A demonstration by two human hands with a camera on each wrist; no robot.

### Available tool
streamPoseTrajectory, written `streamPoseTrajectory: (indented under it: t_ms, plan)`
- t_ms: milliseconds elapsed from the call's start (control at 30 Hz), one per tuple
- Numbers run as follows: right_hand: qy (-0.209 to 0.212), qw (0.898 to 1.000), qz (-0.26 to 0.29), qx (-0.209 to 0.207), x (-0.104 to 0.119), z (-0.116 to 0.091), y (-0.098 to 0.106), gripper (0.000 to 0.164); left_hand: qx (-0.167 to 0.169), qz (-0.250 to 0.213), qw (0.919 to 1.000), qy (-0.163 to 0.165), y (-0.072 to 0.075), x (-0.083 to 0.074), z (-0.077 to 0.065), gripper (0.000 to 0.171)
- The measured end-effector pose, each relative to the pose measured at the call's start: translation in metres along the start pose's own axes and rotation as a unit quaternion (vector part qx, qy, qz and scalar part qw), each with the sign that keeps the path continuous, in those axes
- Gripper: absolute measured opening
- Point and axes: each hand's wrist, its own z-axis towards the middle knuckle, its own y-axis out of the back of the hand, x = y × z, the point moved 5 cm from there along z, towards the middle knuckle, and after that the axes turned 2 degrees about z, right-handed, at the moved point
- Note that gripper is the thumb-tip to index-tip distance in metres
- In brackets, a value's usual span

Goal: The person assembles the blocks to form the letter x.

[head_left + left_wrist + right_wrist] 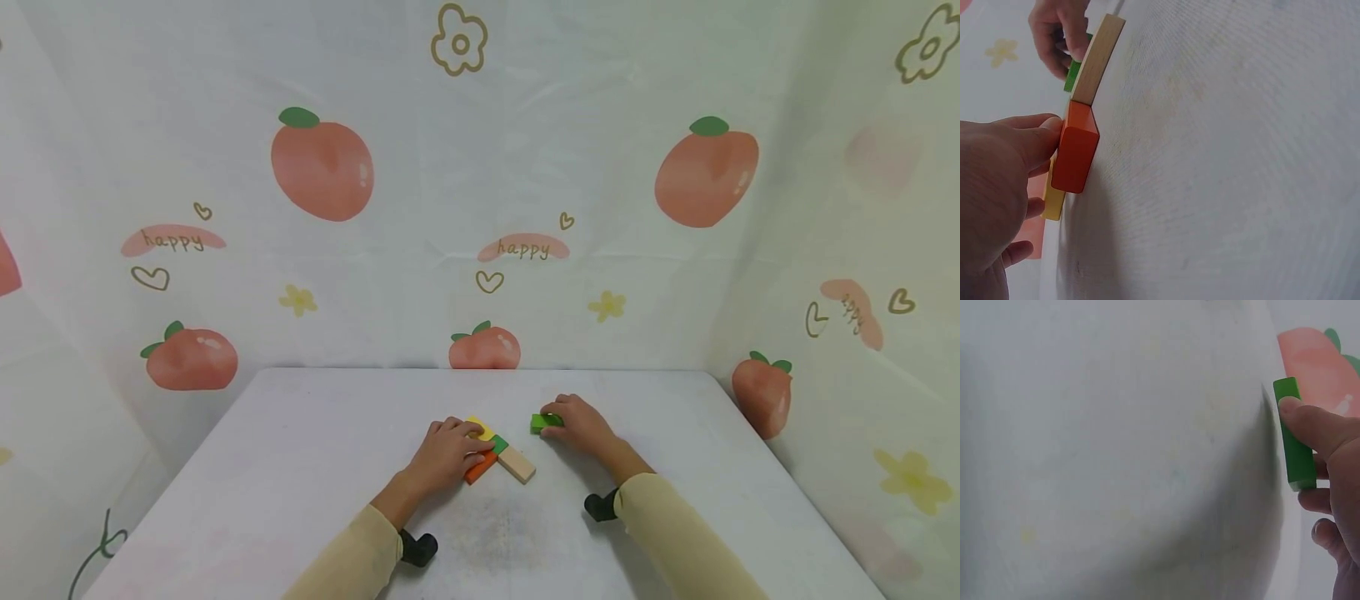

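Four-way blocks lie joined on the table: a yellow block, a small green block, an orange block and a plain wooden block. My left hand rests its fingertips on the yellow and orange ones, partly hiding both. In the left wrist view the thumb touches the upper edge of the orange block. Off to the right, my right hand pinches a separate bright green block between thumb and fingers, close over the table.
The white table ends at a cloth backdrop printed with fruit and flowers, which also hangs along both sides. Dark wrist-worn pieces stick out below the sleeves.
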Motion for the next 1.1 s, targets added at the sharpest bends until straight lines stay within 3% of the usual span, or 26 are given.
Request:
streamPoseTrajectory:
  t_ms: [300, 533, 1100]
  plan:
    - [0.020, 1.000, 0.010, -0.015, 0.012, 0.001, -0.001, 0.034, 0.001, 0.010, 1.0000, -0.001, -0.002, 0.001, 0.001, 0.031]
    - [0.017, 1.000, 0.015, -0.007, 0.022, 0.003, -0.002, 0.034, 0.005, 0.015, 0.9999, 0.002, -0.002, 0.001, 0.001, 0.031]
    - [0.062, 0.998, 0.006, 0.016, 0.035, 0.004, -0.013, 0.029, 0.006, 0.023, 0.9997, 0.007, -0.004, 0.001, 0.000, 0.032]
